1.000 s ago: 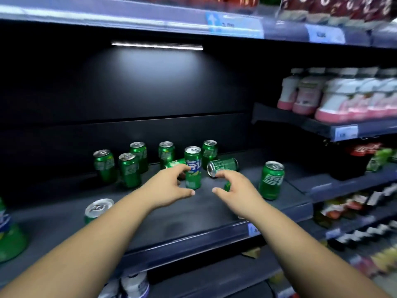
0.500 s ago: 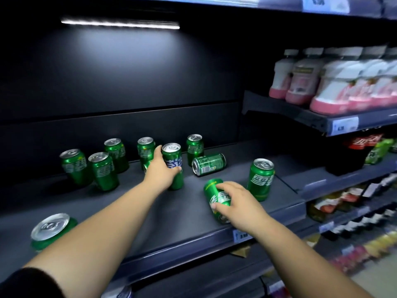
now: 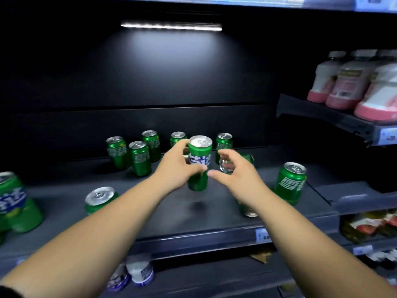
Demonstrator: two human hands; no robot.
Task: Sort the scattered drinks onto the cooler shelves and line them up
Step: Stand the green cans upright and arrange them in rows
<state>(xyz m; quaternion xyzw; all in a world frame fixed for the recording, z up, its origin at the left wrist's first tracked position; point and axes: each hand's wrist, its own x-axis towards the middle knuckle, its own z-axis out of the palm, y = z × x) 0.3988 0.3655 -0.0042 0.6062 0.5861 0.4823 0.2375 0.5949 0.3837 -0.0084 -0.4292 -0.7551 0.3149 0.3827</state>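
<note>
Just above the cooler shelf (image 3: 171, 214), the left hand (image 3: 176, 171) grips a lifted green can (image 3: 199, 155). The right hand (image 3: 238, 179), fingers spread, reaches a tipped can (image 3: 247, 159). Both are best set upright, flush with the back cans (image 3: 138, 158).

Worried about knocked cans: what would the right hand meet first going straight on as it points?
Most likely the tipped can just beyond the right hand, silver end toward it; the gap is hard to judge.

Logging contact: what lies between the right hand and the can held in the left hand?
Nothing: the head view shows a narrow bare gap between the open right hand and the can gripped by the left hand.
</note>
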